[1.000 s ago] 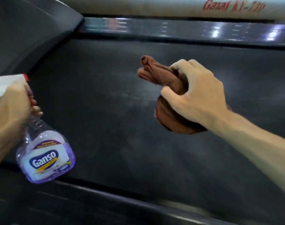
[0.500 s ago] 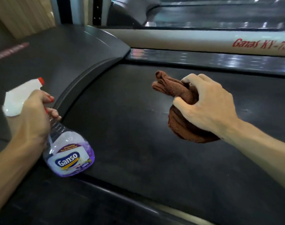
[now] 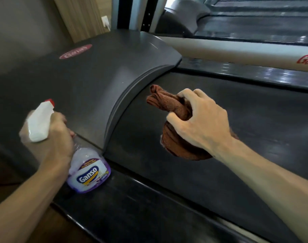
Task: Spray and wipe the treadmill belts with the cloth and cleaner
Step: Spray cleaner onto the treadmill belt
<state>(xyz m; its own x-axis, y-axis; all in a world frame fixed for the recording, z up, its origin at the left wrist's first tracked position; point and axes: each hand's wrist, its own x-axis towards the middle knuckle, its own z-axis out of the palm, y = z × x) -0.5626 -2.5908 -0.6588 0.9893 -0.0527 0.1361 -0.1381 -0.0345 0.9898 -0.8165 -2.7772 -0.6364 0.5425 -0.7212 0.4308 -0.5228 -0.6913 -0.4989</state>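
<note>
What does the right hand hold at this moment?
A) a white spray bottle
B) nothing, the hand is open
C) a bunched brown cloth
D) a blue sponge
C: the right hand grips a bunched brown cloth over the dark treadmill belt, while the spray bottle is in the left hand.

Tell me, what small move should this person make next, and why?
Probably press the bunched brown cloth onto the treadmill belt and start wiping. The right hand grips it close over the belt, while the left hand holds the spray bottle off to the side.
</note>
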